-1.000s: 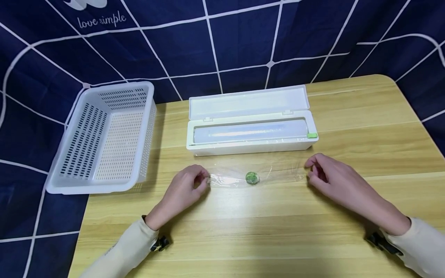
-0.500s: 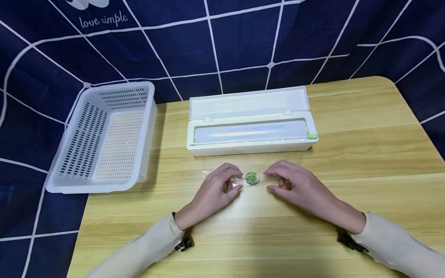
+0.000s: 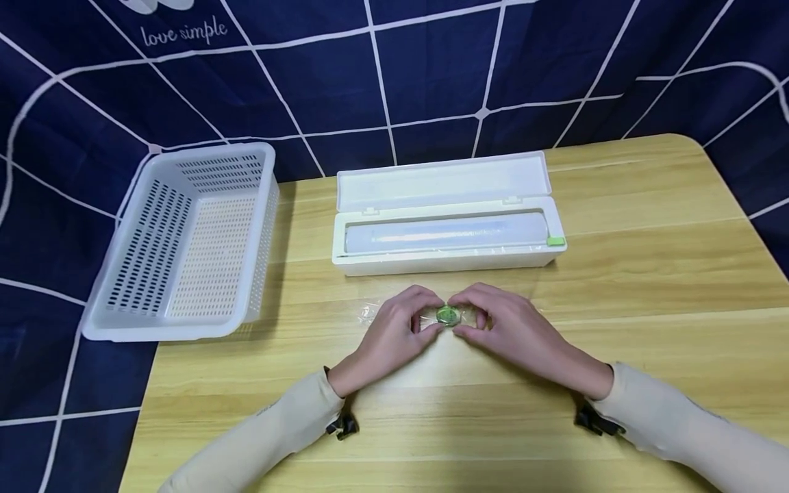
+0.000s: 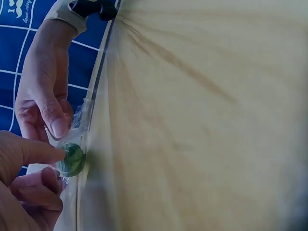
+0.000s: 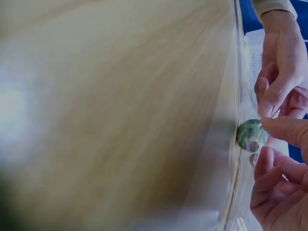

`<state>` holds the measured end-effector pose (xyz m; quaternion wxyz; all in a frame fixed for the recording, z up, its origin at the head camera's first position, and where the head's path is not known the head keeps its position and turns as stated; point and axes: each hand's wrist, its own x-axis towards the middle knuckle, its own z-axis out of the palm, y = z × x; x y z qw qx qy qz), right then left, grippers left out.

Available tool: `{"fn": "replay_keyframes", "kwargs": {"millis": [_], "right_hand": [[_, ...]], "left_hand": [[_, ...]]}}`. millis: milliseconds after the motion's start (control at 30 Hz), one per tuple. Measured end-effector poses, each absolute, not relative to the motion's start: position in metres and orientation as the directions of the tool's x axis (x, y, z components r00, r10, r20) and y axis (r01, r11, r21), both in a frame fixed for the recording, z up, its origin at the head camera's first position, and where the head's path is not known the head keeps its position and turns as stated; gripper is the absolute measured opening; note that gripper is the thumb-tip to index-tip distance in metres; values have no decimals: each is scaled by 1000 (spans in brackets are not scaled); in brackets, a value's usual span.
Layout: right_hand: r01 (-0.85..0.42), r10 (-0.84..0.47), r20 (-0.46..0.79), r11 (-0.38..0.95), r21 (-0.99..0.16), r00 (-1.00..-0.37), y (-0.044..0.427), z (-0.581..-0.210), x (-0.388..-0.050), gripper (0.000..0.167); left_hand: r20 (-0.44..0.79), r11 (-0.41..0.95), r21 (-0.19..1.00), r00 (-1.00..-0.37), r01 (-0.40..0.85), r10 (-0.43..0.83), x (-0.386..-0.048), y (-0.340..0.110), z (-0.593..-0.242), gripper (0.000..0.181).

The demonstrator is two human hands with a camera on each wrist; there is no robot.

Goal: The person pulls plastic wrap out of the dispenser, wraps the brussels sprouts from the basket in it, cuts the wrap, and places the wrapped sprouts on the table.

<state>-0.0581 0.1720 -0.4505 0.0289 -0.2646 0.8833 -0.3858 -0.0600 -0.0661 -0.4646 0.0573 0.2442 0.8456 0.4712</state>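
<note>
A small round green vegetable, like a Brussels sprout (image 3: 448, 315), lies inside a narrow strip of clear plastic wrap (image 3: 368, 313) on the table. Close on its left side, my left hand (image 3: 402, 327) curls its thumb and fingers around the gathered wrap. My right hand (image 3: 508, 327) does the same from the right, its fingertips almost meeting the left ones. In the left wrist view, the left thumb overlaps the sprout (image 4: 73, 160). The right wrist view has the right thumb beside the sprout (image 5: 251, 134). Fingers hide much of the wrap.
Behind the hands stands an open white dispenser box (image 3: 450, 262) with a roll of film (image 3: 446, 233) and a green slider (image 3: 556, 241). A white perforated basket (image 3: 261, 253) sits at the left. A dark blue gridded cloth (image 3: 431, 75) hangs behind the wooden table (image 3: 666, 274).
Both hands have moved inward from the strip's outer ends to the sprout, bunching the wrap towards it. The sprout, box and basket have stayed put.
</note>
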Motion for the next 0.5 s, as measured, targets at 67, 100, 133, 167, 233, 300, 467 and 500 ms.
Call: {"fn": "replay_keyframes", "kwargs": {"millis": [67,100,133,167,233,300,467,500], "right_hand": [[-443,-488,148,571,-692,-860,170,-450,-60,38],[-441,-487,145,576,-688,-861,170,-450,-61,37],[-440,-485,142,582,-684,-863,169,-450,-61,35],[-439,-486,138,586,-681,-863,168,-450,-62,34],[-435,-486,128,595,-676,-865,167,-450,-63,32],[-429,-483,119,603,-672,-867,167,-450,-64,31],[-414,-478,93,629,-658,-874,165,-450,-67,29],[-410,-477,86,635,-655,-875,165,-450,-67,29]], "left_hand": [[140,438,822,-874,364,465,-62,-65,-466,28],[142,439,821,-875,366,463,-62,-65,-466,27],[143,439,820,-875,366,462,-63,-65,-467,26],[142,437,823,-875,364,463,-64,-65,-467,25],[138,434,825,-874,362,466,-66,-65,-468,24],[133,435,825,-871,361,472,-67,-65,-468,24],[111,448,821,-868,355,485,-68,-64,-465,25],[107,451,820,-867,354,487,-68,-64,-465,25]]}}
